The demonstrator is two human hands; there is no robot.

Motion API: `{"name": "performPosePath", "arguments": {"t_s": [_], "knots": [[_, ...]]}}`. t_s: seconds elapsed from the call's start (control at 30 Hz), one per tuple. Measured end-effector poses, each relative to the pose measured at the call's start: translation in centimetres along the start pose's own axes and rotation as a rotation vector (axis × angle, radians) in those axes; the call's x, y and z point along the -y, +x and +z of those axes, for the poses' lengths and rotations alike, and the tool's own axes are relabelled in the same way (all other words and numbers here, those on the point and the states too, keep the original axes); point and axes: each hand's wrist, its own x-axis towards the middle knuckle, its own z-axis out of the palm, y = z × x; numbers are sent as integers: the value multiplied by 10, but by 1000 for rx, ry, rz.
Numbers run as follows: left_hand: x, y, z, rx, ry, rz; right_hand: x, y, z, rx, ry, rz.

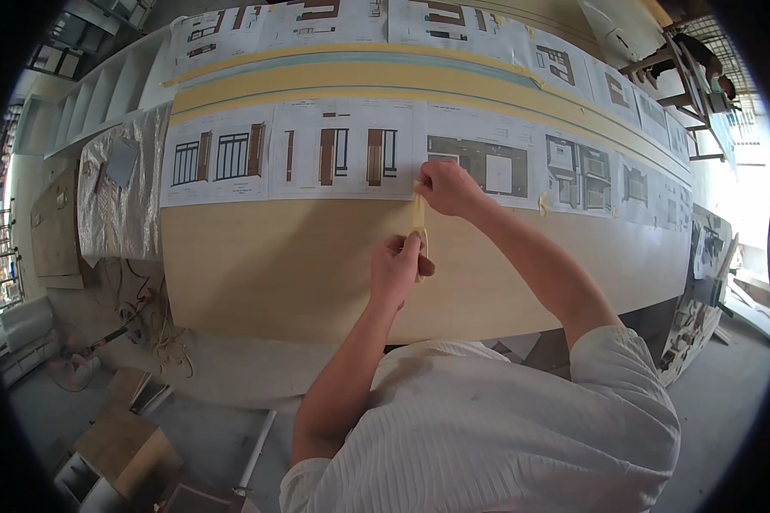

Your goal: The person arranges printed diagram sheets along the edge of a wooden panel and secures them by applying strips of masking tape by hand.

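My left hand [395,267] is closed around a roll of masking tape [426,244] above the pale wooden board. A yellowish strip of tape [418,212] runs from the roll up to my right hand [450,187], whose fingers pinch its far end. That hand is over the lower edge of the printed drawings, where a sheet with two brown-and-black designs [348,154] meets a sheet with a grey elevation [522,158]. Small tape pieces [542,203] stick to the lower edges of sheets farther right.
The wooden board [257,265] spans the bench before me. Another row of drawings [325,26] lies beyond yellow and green strips [334,64]. Foil-wrapped material [137,205] stands left, a fan [70,369] and boxes [128,449] on the floor. Someone [701,60] is at the far right.
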Motion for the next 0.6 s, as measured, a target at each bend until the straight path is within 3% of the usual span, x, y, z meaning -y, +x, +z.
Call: {"name": "performPosePath", "arguments": {"t_s": [0.13,0.2,0.27,0.3,0.47,0.6], "knots": [[-3,16,-12,177,-81,-160,3,14,-31,198,-94,103],[-6,25,-16,265,-137,-247,3,17,-25,58,-134,-97],[-7,34,-17,382,-226,-197,-2,18,-19,131,-136,-211],[-11,35,-15,379,-228,-195,-2,18,-18,208,-136,-326],[6,70,-1,324,-328,-390,3,32,-37,426,-44,-337],[8,73,7,305,-259,-406,19,37,-50,545,-137,-347]]}}
